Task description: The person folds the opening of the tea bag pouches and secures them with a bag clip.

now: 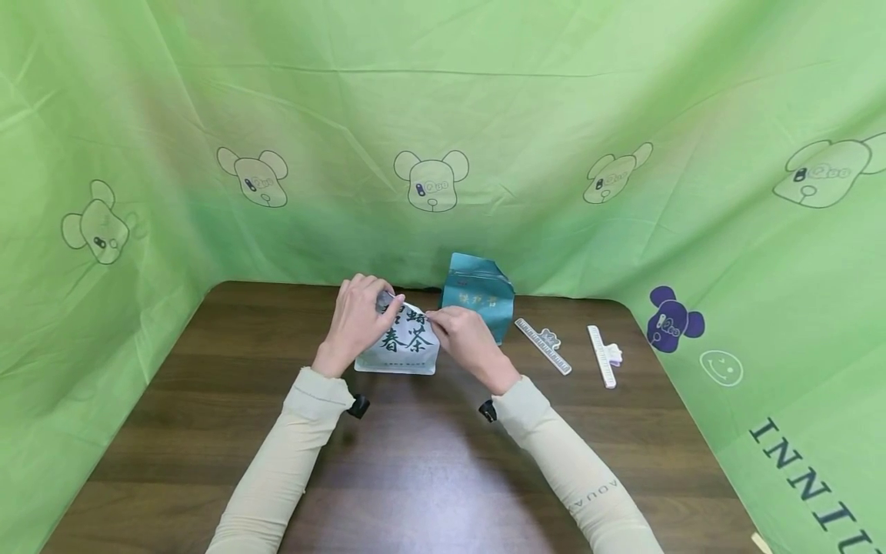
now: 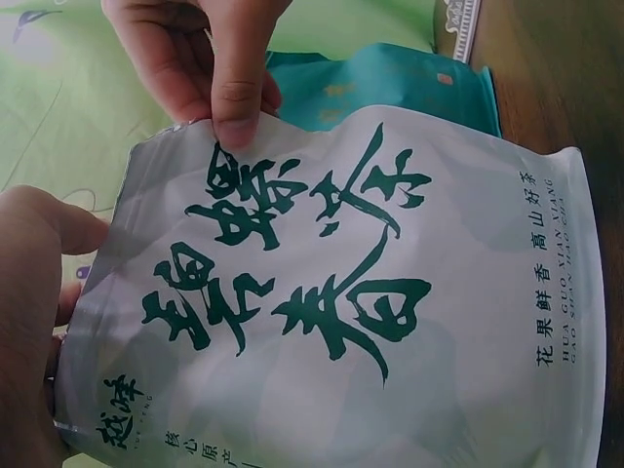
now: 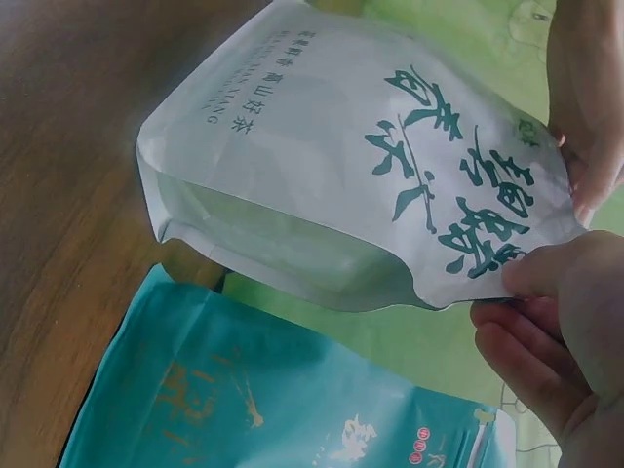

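A white stand-up tea bag (image 1: 398,359) with large green characters stands on the wooden table, its printed front towards me. My left hand (image 1: 358,317) grips the bag's top edge at the left, with the thumb at the front. At the top right corner my right hand (image 1: 472,342) pinches the bag between thumb and fingers, seen closely in the right wrist view, where the bag's side (image 3: 292,244) bulges outward. Both hands are level with the top edge; whether the mouth is unsealed I cannot tell. Behind my right hand stands a teal tea bag (image 1: 477,296), touched by neither hand.
Two long white sealing clips, one (image 1: 543,346) nearer the teal bag and one (image 1: 601,358) farther right, lie on the brown table (image 1: 415,462). A green printed cloth (image 1: 429,100) hangs round the back and sides.
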The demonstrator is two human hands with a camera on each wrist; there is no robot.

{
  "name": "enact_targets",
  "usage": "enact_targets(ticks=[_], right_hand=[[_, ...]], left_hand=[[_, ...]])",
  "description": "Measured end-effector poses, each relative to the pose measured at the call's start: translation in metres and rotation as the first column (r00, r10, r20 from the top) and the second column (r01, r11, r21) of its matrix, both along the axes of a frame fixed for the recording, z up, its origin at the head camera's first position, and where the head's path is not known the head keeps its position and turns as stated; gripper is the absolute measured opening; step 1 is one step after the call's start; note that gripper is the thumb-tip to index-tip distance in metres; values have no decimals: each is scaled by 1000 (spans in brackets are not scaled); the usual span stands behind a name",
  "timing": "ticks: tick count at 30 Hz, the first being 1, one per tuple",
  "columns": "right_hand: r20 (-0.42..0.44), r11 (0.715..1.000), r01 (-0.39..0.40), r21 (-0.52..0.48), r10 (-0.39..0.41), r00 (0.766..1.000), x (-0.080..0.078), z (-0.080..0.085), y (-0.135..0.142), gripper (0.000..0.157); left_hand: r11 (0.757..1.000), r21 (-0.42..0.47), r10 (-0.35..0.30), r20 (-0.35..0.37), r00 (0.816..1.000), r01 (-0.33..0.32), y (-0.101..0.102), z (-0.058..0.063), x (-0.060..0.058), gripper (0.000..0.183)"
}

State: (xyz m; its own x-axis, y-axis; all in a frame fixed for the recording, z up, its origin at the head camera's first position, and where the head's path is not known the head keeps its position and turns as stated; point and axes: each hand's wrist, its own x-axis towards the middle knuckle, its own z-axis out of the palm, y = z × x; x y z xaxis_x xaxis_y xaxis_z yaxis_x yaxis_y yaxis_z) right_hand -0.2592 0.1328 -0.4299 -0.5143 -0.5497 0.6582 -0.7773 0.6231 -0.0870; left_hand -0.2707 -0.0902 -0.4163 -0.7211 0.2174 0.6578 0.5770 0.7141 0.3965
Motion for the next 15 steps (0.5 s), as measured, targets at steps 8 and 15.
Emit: enact_targets(ticks=[8, 15], right_hand=[[93, 996, 18, -86, -10, 996, -5, -1, 1, 14], [93, 995, 22, -101, -12, 996, -7, -1, 2, 13]], left_hand=[[998, -62, -10, -34, 999, 8, -3, -2, -1, 27], [994, -96, 35, -103, 994, -45, -1, -5, -1, 35]])
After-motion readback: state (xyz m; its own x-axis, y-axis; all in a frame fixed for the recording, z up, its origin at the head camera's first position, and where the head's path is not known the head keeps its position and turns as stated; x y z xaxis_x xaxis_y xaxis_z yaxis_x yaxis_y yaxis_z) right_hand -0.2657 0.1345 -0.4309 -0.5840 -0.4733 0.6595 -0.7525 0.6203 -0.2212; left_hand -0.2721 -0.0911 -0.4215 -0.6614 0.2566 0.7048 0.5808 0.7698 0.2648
